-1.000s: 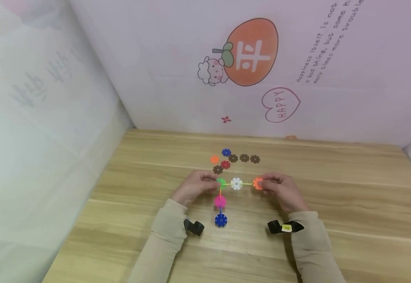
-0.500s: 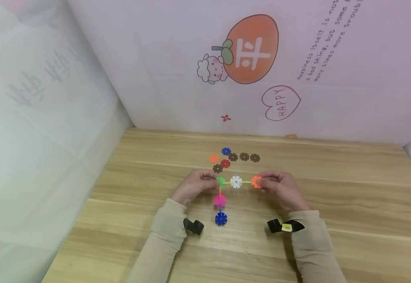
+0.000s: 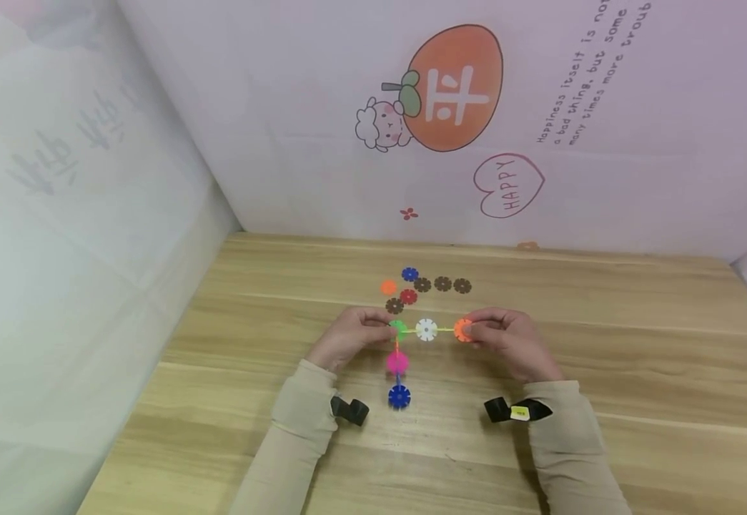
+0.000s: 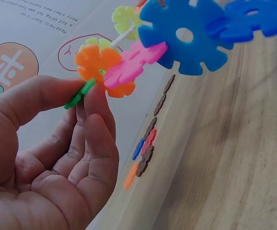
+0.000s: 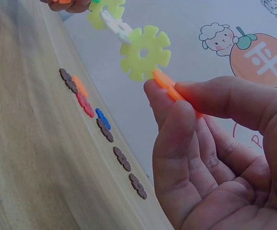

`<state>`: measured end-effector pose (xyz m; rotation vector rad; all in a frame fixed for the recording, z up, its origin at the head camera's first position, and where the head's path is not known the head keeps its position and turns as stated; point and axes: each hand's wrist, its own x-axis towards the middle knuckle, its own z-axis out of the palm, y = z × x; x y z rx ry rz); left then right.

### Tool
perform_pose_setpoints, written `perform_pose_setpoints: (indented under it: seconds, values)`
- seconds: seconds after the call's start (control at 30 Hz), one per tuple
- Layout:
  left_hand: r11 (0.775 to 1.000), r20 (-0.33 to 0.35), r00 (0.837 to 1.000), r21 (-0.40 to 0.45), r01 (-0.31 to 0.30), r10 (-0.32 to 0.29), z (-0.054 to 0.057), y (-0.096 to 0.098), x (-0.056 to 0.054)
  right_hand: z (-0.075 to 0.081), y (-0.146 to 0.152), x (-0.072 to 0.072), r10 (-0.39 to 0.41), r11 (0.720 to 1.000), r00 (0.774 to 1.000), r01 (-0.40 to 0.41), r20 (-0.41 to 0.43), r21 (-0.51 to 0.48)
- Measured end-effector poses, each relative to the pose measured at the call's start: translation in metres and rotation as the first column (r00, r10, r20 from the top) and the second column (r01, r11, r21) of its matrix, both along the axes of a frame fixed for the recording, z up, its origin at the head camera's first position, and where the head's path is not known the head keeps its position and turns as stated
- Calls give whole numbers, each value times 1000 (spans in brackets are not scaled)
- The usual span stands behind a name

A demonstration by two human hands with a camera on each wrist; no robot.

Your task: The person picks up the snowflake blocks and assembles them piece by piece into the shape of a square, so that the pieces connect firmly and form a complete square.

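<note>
A chain of slotted plastic snowflake discs, bent in an L, is held up between my hands. My left hand pinches the green disc at the corner. From it an orange disc, a pink disc and blue discs run toward me. To the right go yellow discs with a white disc between them. At that end my right hand pinches an orange disc between thumb and fingers. Neighbouring discs are slotted together at right angles.
Beyond the hands, loose discs lie on the wooden table: several brown discs, a red disc, a blue disc and an orange disc. A printed pale sheet stands behind the table, another sheet at left.
The right hand and its orange disc have shifted slightly left, toward the left hand. The whole view has drifted a little; both hands keep their pinch.
</note>
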<state>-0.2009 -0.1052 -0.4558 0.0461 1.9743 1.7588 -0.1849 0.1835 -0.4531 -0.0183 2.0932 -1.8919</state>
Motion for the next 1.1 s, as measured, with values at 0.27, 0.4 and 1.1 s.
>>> perform_pose_setpoints:
  seconds: [0.27, 0.4, 1.1]
  values:
    - [1000, -7, 1000, -6, -7, 7, 0, 2, 2, 1, 2, 1, 16, 1000, 1000, -16, 14, 14]
    - [1000, 2, 1000, -3, -15, 15, 0, 2, 2, 1, 2, 0, 21, 1000, 1000, -21, 22, 21]
    - [1000, 16, 1000, 2, -18, 17, -1, 4, 2, -1, 4, -1, 37, 978, 989, -6, 146, -208]
